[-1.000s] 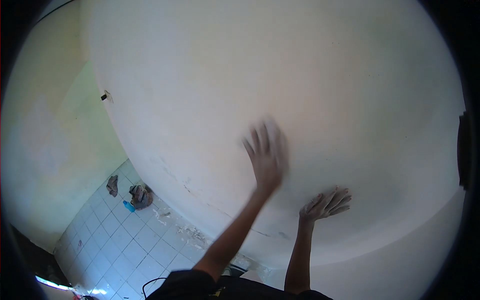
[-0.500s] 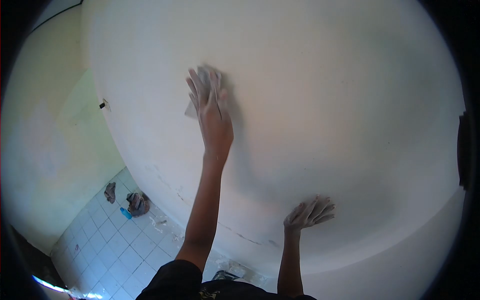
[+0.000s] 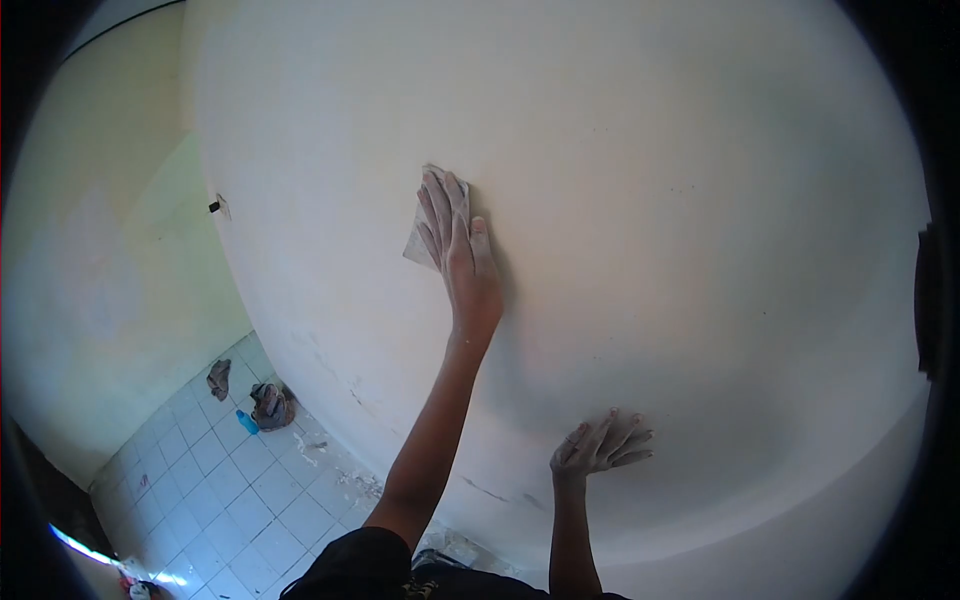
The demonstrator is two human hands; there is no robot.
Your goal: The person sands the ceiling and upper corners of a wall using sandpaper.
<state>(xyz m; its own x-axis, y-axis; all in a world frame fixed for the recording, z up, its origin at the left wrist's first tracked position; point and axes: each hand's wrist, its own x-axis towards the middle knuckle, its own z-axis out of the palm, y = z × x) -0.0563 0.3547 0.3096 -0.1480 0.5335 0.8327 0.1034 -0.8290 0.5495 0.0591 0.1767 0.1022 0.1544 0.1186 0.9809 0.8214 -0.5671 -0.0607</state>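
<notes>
My left hand (image 3: 455,235), coated in pale dust, presses a folded grey sheet of sandpaper (image 3: 422,245) flat against the cream wall (image 3: 640,220). Its fingers lie together over the sheet, whose corners stick out above the fingertips and to the left. The thumb rests along the right side. Lower and to the right, my right hand (image 3: 600,443) leans on the same wall with its dusty fingers spread and nothing in it.
A brown bag-like bundle (image 3: 271,408), a blue bottle (image 3: 247,422) and a crumpled grey-brown cloth (image 3: 219,379) lie on the tiled floor (image 3: 225,500). White flakes (image 3: 360,485) litter the wall's foot. A small black fitting (image 3: 214,207) juts near the left corner.
My left hand has slid right across the wall with the sandpaper, and its fingers have drawn closer together. My right hand stays at the same spot on the wall; the view has tilted slightly.
</notes>
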